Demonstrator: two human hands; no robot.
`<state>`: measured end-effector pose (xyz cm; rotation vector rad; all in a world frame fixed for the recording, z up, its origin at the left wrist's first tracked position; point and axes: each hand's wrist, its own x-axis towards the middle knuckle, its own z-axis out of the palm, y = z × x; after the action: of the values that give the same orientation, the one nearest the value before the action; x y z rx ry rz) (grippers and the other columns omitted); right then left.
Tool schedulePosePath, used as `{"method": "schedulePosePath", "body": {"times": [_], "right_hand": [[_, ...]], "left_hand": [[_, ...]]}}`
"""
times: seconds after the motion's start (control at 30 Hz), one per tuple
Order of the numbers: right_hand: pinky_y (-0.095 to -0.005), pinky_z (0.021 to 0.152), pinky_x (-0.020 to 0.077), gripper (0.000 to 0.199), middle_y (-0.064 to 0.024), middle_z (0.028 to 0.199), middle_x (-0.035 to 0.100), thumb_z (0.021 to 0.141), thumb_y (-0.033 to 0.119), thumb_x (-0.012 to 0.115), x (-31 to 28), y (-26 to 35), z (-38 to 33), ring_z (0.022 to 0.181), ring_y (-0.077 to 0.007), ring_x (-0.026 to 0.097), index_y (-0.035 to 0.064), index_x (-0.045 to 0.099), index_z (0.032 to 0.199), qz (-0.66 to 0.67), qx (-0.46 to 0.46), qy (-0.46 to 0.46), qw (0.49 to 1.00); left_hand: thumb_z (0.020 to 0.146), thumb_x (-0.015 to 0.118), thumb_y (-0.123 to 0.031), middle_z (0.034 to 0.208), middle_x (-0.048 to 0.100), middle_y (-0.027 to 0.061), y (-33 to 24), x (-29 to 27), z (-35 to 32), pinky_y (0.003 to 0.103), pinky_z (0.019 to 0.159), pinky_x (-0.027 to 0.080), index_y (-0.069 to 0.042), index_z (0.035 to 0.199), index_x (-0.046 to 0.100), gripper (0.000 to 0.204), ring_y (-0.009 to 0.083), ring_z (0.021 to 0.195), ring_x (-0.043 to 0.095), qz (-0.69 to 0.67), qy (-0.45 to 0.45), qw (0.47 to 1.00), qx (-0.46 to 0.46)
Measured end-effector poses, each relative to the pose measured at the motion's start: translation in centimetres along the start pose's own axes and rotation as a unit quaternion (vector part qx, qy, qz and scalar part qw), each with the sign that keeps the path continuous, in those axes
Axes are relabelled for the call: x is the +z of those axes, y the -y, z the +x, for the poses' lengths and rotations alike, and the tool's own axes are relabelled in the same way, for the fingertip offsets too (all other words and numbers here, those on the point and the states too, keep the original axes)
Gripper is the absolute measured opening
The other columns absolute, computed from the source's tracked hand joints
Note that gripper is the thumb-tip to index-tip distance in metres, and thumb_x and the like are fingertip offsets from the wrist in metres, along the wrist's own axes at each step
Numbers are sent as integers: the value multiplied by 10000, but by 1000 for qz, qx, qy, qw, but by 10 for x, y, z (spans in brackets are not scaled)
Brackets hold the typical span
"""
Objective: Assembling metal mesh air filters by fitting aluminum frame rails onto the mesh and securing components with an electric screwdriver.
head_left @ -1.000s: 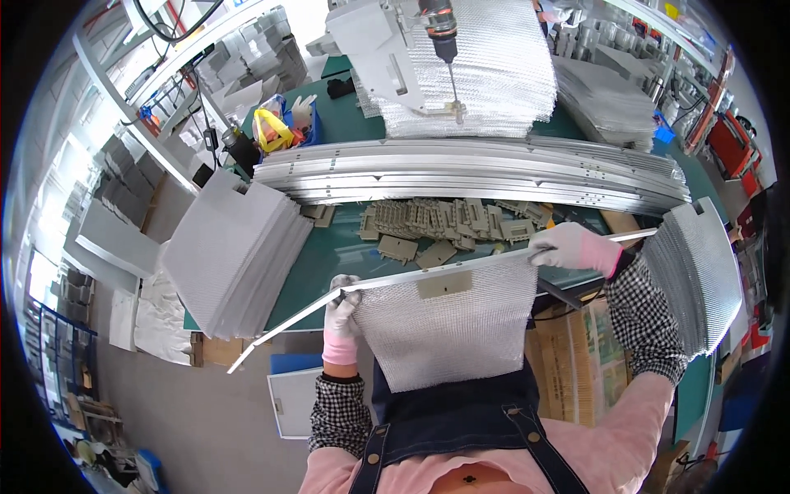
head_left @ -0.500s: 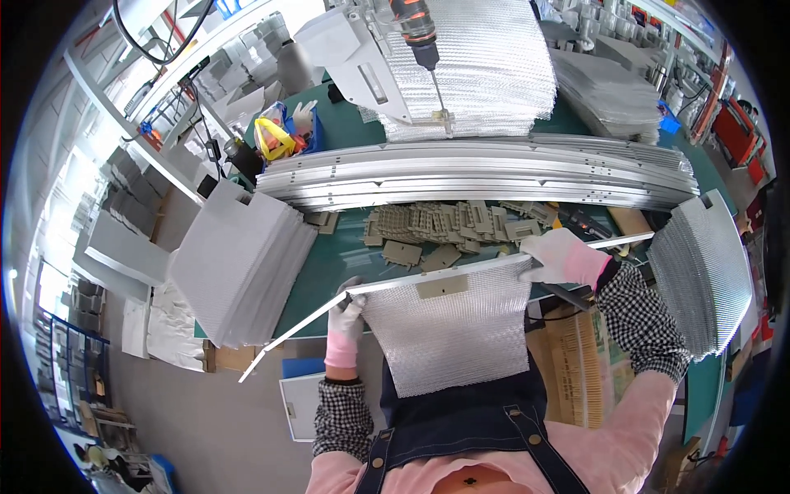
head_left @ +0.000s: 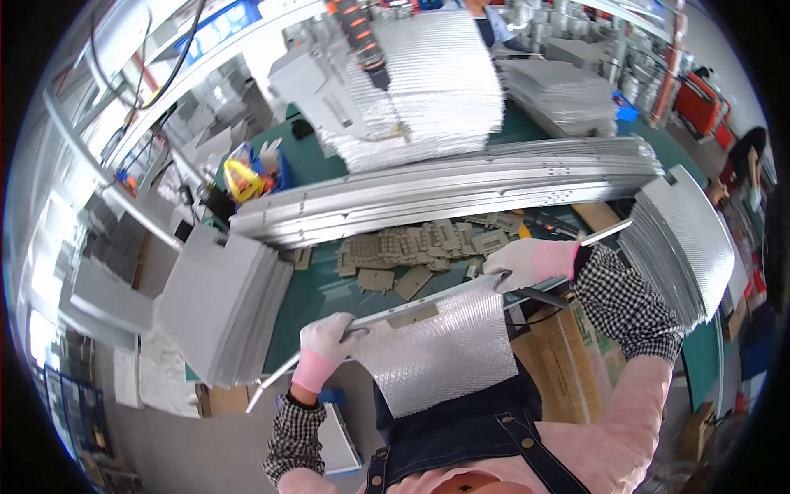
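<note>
left hand [head_left: 325,342] and right hand [head_left: 522,263] both gripping thin white rail [head_left: 432,300], fingertip contact partly hidden. silvery mesh sheet [head_left: 444,354] hangs nearside from rail, between hands. beige plastic pieces [head_left: 411,247] beyond, long metal strips [head_left: 444,191] farther; sheet stacks [head_left: 216,309] left and right.

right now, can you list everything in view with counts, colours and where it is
Textured sheet: one, silver, hanging between the hands
Thin rail: one, silver-white, along the sheet's top edge
Small pieces: many, khaki, piled on the bench
Long strips: many, silver, behind the pieces
Side stacks: two, pale grey, bench's left and right
Rear piles: two, silver-grey, behind the strips
Power driver: one, black-orange, above the rear
Bin: one, blue, rear left
Bench: one, green, beneath these
Background goods: too small to count
Left hand: one, white-pink glove, holding the rail
Right hand: one, white-pink glove, holding the rail
</note>
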<state>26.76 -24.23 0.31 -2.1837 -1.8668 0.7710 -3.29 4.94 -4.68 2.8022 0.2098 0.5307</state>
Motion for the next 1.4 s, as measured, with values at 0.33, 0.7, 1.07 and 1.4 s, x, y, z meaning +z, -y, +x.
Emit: {"method": "schedulePosePath", "body": {"times": [0.33, 0.7, 1.07, 1.4], "right_hand": [[-254, 752, 447, 308, -10, 906, 555, 935, 245, 653, 46, 54, 1, 848, -85, 510, -8, 577, 1095, 427, 77, -228, 872], [-261, 854, 479, 425, -22, 1044, 638, 932, 174, 675, 165, 56, -35, 920, -94, 568, -71, 560, 1260, 567, 136, -236, 777], [-256, 843, 463, 283, -27, 1014, 646, 980, 187, 620, 168, 34, -31, 903, -95, 583, -37, 609, 1152, 632, 88, -452, 624], [-327, 927, 462, 416, -79, 1116, 626, 953, 302, 641, 230, 8, -67, 1019, -180, 592, -17, 560, 1207, 671, 123, -487, 546]], "left_hand": [[829, 743, -232, 617, 587, 162, -1, -48, -28, 367, 535, 467, -30, 822, 703, 206, 295, 541, 608, -90, 14, 986, -142], [852, 762, -147, 738, 691, 47, 21, -24, -40, 254, 630, 495, 24, 939, 713, 198, 83, 677, 619, -312, -33, 915, -254], [962, 647, -278, 826, 576, -19, -8, -41, 22, 228, 660, 400, 45, 1058, 663, 337, 65, 740, 480, -448, -90, 840, -294], [971, 615, -206, 968, 666, 73, -39, 80, -86, 274, 835, 474, 91, 1115, 616, 330, 113, 901, 580, -495, -8, 781, -380]]}}
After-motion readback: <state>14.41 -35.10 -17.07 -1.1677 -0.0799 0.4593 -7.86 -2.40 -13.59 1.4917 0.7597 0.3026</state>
